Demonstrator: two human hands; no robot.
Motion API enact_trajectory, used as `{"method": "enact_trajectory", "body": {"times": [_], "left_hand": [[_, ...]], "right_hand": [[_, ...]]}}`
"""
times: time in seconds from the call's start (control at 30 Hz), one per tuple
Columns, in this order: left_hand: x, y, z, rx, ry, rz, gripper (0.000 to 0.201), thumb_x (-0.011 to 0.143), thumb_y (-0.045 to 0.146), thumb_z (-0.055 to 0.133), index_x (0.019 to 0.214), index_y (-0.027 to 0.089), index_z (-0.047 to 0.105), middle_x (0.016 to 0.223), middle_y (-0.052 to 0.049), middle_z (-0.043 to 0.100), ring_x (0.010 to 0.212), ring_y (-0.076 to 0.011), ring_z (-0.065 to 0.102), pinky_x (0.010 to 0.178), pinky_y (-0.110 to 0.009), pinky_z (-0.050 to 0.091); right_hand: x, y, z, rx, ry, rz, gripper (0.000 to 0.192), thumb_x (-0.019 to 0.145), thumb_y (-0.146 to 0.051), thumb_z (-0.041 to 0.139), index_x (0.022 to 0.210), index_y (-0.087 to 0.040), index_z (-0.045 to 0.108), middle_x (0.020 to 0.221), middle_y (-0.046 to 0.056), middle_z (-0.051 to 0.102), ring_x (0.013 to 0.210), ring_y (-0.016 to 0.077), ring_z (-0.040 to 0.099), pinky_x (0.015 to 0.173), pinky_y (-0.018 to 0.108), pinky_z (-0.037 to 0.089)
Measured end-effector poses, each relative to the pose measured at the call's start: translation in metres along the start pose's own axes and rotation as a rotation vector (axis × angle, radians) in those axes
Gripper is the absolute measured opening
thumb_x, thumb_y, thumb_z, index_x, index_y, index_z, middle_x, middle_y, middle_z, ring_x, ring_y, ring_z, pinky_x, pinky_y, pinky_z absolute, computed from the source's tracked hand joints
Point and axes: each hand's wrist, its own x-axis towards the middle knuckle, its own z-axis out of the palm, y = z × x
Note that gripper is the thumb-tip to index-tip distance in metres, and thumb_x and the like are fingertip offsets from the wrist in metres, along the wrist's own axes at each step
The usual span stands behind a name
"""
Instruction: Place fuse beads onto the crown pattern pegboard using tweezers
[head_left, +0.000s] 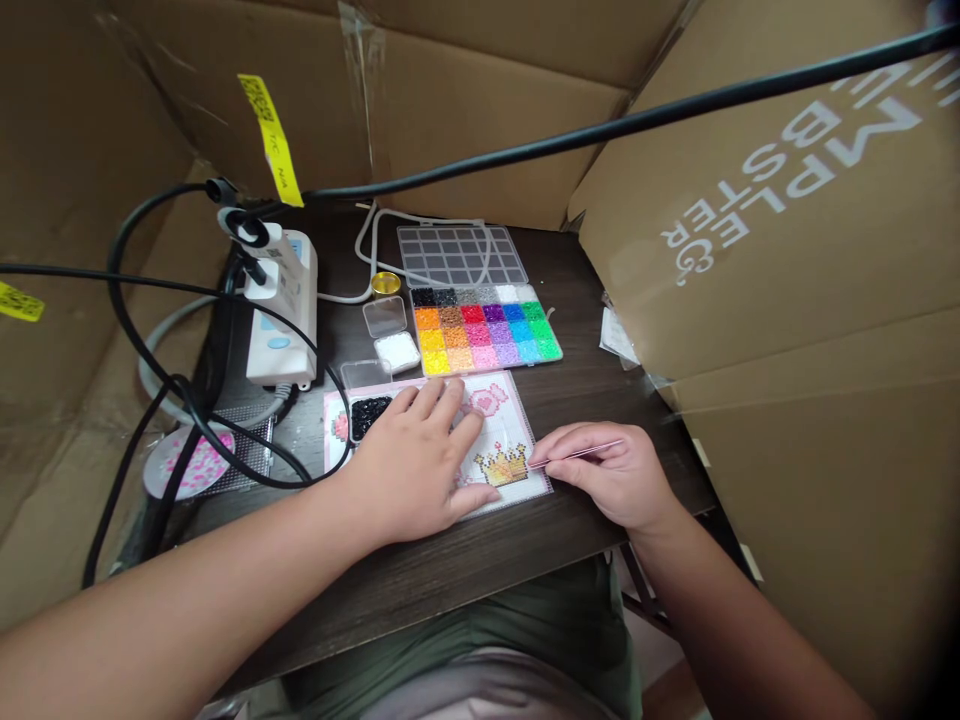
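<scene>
My left hand lies with its fingers spread on a patterned sheet under what looks like a clear pegboard. On the sheet are a pink candy picture and a yellow crown, and part of it is hidden under the hand. Pinched in my right hand is a thin pink pair of tweezers, its tip at the sheet's right edge by the crown. A small open box of black beads sits on the sheet, left of my left fingers.
Behind the sheet stand a sorted bead case, its clear lid, a white bead box and a yellow round tin. A power strip with looping black cables occupies the left. Cardboard walls enclose the dark table.
</scene>
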Motion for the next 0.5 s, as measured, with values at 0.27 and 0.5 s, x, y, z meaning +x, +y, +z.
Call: {"method": "enact_trajectory", "body": {"times": [0.27,0.5], "left_hand": [[0.000,0.000,-0.001,0.015,-0.002,0.000,0.074,0.088,0.073,0.044,0.133,0.015,0.057,0.146,-0.025,0.046,0.135,-0.0422,0.043,0.107,-0.054,0.038],[0.000,0.001,-0.002,0.000,0.016,-0.011,0.070,0.087,0.073,0.045,0.127,0.017,0.059,0.142,-0.022,0.049,0.132,-0.0409,0.046,0.106,-0.054,0.040]], "right_hand": [[0.014,0.003,0.001,0.256,0.188,0.025,0.005,0.074,-0.019,0.081,0.071,-0.021,0.077,0.078,0.006,0.078,0.047,0.0099,0.058,0.043,0.023,0.044],[0.084,-0.008,0.029,0.180,0.487,0.016,0.009,0.071,-0.027,0.080,0.070,-0.019,0.076,0.067,0.005,0.072,0.043,0.0075,0.043,0.040,0.025,0.033]]}}
